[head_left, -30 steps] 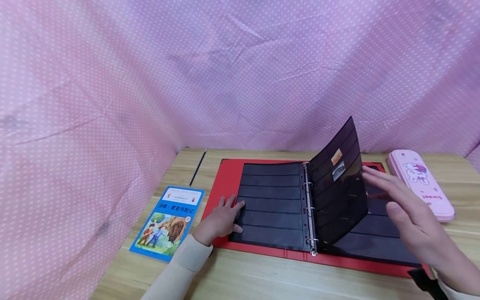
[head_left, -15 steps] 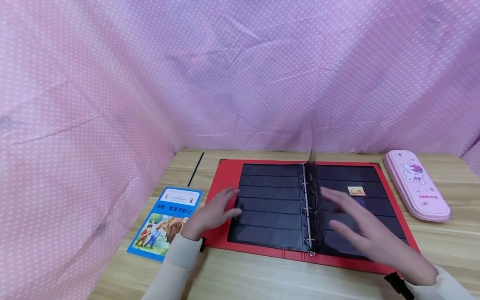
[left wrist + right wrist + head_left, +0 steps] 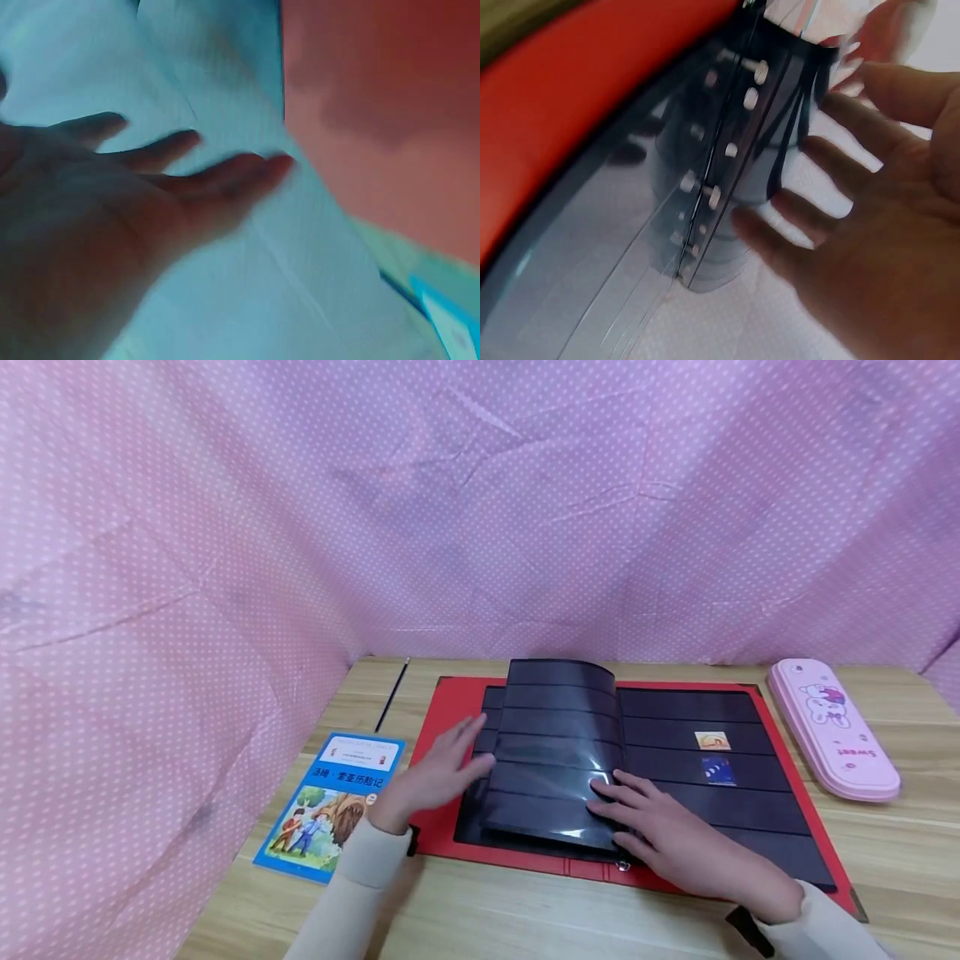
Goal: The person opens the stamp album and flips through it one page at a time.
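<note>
Black page (image 3: 555, 735), upright earlier, is arching leftward; spread right hand (image 3: 675, 839) is touching it, spread left hand (image 3: 435, 777) flanking its edge.

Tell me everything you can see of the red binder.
The red binder lies open on the wooden table, with dark corner pieces and metal rings at its spine. One glossy black, plastic-looking page with horizontal strips curves up over the left side. A small cream-orange picture and a small blue picture show on the right page. The left hand and right hand are over it; contact is unclear.
</note>
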### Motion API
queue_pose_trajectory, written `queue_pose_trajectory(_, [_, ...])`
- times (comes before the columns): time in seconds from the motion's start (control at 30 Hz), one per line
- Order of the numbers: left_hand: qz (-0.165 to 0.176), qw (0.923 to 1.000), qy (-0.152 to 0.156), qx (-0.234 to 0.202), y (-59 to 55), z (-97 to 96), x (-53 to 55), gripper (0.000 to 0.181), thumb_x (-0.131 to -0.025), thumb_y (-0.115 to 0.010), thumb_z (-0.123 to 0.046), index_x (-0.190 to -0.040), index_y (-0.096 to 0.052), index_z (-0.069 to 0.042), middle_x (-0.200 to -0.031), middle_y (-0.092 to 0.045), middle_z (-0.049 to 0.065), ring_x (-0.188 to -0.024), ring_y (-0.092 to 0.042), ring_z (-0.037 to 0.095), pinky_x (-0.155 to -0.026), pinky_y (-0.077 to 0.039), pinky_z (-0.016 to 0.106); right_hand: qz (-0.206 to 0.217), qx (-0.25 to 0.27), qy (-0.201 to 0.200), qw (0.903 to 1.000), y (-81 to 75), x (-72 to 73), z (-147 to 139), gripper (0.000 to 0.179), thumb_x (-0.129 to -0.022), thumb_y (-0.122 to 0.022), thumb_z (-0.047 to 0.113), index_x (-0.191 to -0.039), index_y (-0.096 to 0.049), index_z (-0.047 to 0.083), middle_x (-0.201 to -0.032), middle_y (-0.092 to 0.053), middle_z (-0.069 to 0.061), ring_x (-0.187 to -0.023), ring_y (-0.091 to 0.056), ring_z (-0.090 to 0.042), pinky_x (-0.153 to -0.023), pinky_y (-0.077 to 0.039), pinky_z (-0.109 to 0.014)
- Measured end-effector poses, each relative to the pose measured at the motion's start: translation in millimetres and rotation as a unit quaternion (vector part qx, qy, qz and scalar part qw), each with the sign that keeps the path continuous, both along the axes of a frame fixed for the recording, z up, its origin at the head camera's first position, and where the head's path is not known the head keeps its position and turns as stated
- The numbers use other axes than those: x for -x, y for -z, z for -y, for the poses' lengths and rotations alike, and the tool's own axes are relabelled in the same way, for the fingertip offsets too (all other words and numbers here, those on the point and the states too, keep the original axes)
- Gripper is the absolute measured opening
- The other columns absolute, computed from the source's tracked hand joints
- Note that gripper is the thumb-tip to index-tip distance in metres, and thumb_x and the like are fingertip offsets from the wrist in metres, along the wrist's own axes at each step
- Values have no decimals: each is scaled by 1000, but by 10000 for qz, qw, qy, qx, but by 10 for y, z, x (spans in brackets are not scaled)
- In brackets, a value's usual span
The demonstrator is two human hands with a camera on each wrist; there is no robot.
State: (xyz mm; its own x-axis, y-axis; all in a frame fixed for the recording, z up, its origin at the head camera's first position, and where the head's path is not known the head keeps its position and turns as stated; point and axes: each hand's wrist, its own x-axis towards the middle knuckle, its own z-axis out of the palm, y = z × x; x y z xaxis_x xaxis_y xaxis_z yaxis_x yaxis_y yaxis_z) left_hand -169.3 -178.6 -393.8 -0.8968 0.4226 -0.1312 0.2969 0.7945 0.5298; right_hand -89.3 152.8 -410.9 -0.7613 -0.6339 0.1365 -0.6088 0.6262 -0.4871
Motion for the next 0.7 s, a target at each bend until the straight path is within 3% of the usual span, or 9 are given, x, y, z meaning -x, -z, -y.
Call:
queue_pose_trajectory(0.1, [233, 9950, 97, 971, 126, -167, -45, 84, -87, -53, -61, -153, -15, -27, -156, -12, 12, -138, -12, 43, -101, -22, 67, -198, -177, 46, 9996, 12, -4, 43, 41, -92, -61, 13, -132, -57, 18, -145, -41, -2, -135, -28, -33, -94, -37, -61])
queue_pose_trajectory(0.23, [320, 9773, 150, 2088, 261, -349, -85, 89, -81, -60, -63, -152, -20, -26, -155, -13, 16, -137, -10, 49, -99, -22, 69, -254, -90, 44, 9996, 24, 3, 34, 44, -90, -62, 5, -132, -57, 16, -145, -41, -5, -133, -31, -34, -93, -42, -55])
queue_pose_trajectory(0.33, [212, 9662, 134, 2565, 314, -409, -93, 90, -80, -61, -62, -152, -22, -26, -155, -14, 17, -137, -9, 49, -98, -25, 69, 150, 44, 313, 9994, 35, 23, -31, 50, -92, -62, 9, -140, -47, 12, -147, -35, -12, -132, -34, -36, -92, -44, -49])
queue_pose_trajectory(0.43, [146, 9603, 139, 2783, 335, -416, -97, 89, -80, -61, -62, -152, -21, -26, -155, -14, 16, -137, -11, 48, -97, -27, 68, 868, 109, 613, 9943, 48, 50, -114, 64, -94, -61, 22, -149, -29, 10, -150, -25, -18, -131, -34, -38, -94, -43, -49])
queue_pose_trajectory(0.53, [154, 9603, 127, 2784, 343, -408, -94, 89, -80, -62, -60, -152, -22, -26, -154, -15, 16, -136, -12, 48, -97, -28, 67, 1408, 77, 712, 9874, 66, 72, -173, 72, -95, -55, 37, -152, -17, 12, -152, -19, -18, -132, -32, -39, -95, -41, -51])
queue_pose_trajectory(0.6, [140, 9620, 125, 2723, 336, -402, -94, 88, -80, -63, -59, -152, -23, -26, -154, -16, 16, -136, -13, 48, -97, -28, 67, 1488, 98, 693, 9864, 80, 82, -190, 73, -95, -53, 41, -153, -15, 14, -153, -18, -17, -132, -32, -39, -95, -41, -51])
queue_pose_trajectory(0.7, [81, 9663, 125, 2571, 325, -383, -80, 86, -80, -65, -55, -151, -26, -25, -154, -18, 15, -136, -15, 46, -99, -27, 67, 1266, 74, 782, 9888, 107, 90, -186, 73, -94, -52, 45, -152, -19, 16, -151, -21, -15, -130, -35, -38, -92, -43, -50])
